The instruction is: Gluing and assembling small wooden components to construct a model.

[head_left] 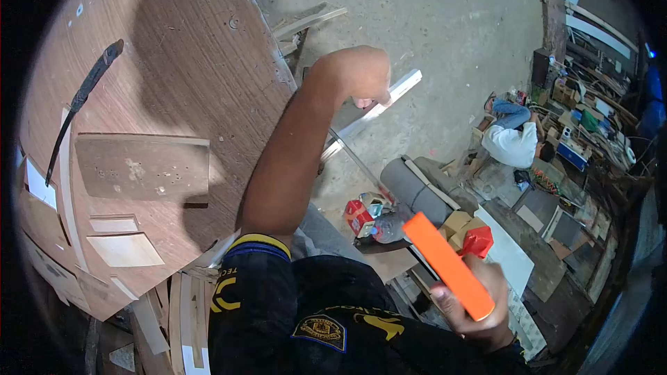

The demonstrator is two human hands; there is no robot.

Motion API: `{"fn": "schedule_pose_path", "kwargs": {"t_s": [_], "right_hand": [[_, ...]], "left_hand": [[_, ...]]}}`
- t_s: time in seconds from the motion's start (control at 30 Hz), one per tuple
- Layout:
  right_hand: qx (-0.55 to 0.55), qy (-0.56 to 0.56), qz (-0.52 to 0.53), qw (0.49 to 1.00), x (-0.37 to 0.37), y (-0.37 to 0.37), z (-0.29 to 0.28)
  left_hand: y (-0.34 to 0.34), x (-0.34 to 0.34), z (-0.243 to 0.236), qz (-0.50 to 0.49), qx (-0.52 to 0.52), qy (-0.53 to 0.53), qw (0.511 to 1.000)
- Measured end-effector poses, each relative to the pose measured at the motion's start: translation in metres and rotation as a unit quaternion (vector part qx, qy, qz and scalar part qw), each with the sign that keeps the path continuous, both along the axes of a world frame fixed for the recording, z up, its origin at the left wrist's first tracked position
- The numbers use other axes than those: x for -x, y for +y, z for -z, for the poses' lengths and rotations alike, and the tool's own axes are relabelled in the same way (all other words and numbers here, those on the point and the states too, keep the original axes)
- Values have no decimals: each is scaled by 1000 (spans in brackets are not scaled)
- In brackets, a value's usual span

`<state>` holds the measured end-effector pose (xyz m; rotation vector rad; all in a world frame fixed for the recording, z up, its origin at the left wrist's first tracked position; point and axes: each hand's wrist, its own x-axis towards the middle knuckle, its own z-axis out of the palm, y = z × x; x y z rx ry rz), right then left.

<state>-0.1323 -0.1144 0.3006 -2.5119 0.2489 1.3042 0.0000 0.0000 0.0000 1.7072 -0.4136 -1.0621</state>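
My left hand [358, 76] is closed on a pale, narrow wooden strip [399, 89], which juts out past the table's edge over the floor. The fingers curl under and are partly hidden by the back of the hand. My right hand [483, 295] grips the thick orange handle of a hand saw [448, 264], low at the right. From the handle, a thin blade seen nearly edge-on runs up and left to the strip, close to my left hand. Whether its teeth touch the wood I cannot tell.
A brown wooden tabletop [229, 76] fills the left, bearing a flat board [142, 167], small wood pieces and a black-wrapped tool [90, 87]. A grey roll [413, 187], a plastic bottle [389, 228] and boxes lie below right. Another person [513, 140] crouches beside clutter.
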Motion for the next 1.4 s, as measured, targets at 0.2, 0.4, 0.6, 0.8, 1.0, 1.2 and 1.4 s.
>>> {"fn": "schedule_pose_path", "kwargs": {"t_s": [0.2, 0.4, 0.6, 0.8, 1.0, 1.2, 1.4], "right_hand": [[-58, 39, -33, 997, -6, -1, -6], [-10, -2, -26, 1000, 5, -19, 87], [38, -16, -5, 999, -7, -31, 79], [56, -129, 48, 989, 2, -81, 73], [26, -126, 94, 987, 26, -101, 49], [-58, -125, 153, 978, 83, -123, 32], [-113, -225, 68, 965, 127, -139, 10]], "left_hand": [[3, 1, -16, -17, 42, 21, 999], [6, -4, 18, -127, -9, -60, 990], [29, 0, -8, -312, 86, -82, 943], [51, 4, -70, -362, 81, -121, 921], [58, 7, -127, -378, 105, -229, 891], [64, 22, -173, -378, 231, -116, 889], [58, 112, -211, -507, 293, 77, 807]]}}
